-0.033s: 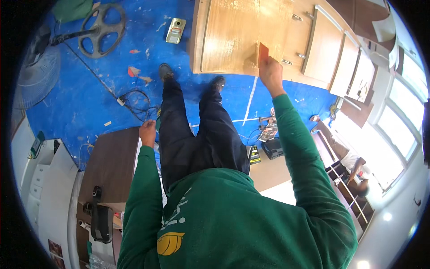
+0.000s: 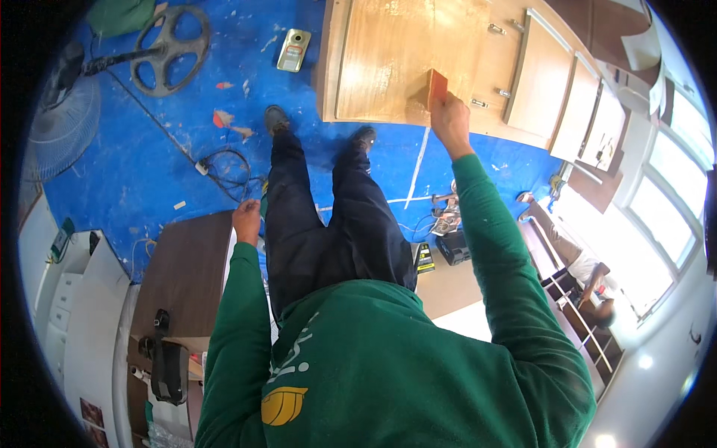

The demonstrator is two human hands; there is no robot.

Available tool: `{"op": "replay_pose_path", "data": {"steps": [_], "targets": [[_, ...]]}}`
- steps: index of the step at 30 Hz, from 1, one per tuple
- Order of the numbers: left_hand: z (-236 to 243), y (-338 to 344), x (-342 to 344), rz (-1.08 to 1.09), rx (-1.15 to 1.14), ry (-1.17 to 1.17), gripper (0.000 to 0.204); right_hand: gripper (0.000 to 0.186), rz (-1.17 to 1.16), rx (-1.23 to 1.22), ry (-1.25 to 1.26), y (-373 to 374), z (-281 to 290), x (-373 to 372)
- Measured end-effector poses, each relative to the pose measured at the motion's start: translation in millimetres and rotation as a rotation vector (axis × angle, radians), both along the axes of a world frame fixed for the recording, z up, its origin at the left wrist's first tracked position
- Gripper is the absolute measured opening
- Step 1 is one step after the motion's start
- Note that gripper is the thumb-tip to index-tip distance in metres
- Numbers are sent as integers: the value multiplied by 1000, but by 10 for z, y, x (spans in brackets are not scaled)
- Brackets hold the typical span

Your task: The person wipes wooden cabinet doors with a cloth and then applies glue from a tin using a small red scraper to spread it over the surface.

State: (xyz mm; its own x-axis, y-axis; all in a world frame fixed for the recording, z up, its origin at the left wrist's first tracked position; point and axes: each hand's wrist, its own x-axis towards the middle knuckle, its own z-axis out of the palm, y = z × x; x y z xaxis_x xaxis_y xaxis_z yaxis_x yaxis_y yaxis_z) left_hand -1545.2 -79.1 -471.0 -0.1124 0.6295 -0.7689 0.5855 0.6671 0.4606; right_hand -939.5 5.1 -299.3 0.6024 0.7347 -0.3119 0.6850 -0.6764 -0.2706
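Observation:
My right hand (image 2: 451,118) grips a flat orange-red spreader (image 2: 438,87). The blade's edge meets the face of a light wood cabinet (image 2: 373,56). Glossy wet-looking streaks cover the panel to the left of the blade and farther up. My left hand (image 2: 246,222) hangs low beside my left thigh, its fingers curled in. Whatever those fingers may hold is hidden from this angle.
Blue sheeting (image 2: 246,67) covers the floor, with a coiled cable (image 2: 228,173), a rectangular metal can (image 2: 293,51) and a fan (image 2: 63,123) on it. A brown panel (image 2: 183,269) stands left. Another person (image 2: 575,269) is at far right.
My right hand and the spreader have shifted slightly left across the panel. The left hand stays where it was.

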Motion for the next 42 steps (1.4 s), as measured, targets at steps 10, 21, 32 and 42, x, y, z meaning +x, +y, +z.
{"op": "replay_pose_path", "data": {"steps": [10, 21, 32, 42], "targets": [[182, 110, 8, 22, -46, -10, 41, 32, 693, 160, -49, 289, -14, -1143], [10, -251, -334, -132, 23, 139, 36, 44, 1047, -12, -134, -298, 346, -194], [321, 66, -128, -61, -57, 90, 40, 46, 1266, 51, -231, -205, 193, 311], [390, 132, 146, -75, -127, 42, 40, 21, 146, -38, 11, -745, 62, 261]]}}
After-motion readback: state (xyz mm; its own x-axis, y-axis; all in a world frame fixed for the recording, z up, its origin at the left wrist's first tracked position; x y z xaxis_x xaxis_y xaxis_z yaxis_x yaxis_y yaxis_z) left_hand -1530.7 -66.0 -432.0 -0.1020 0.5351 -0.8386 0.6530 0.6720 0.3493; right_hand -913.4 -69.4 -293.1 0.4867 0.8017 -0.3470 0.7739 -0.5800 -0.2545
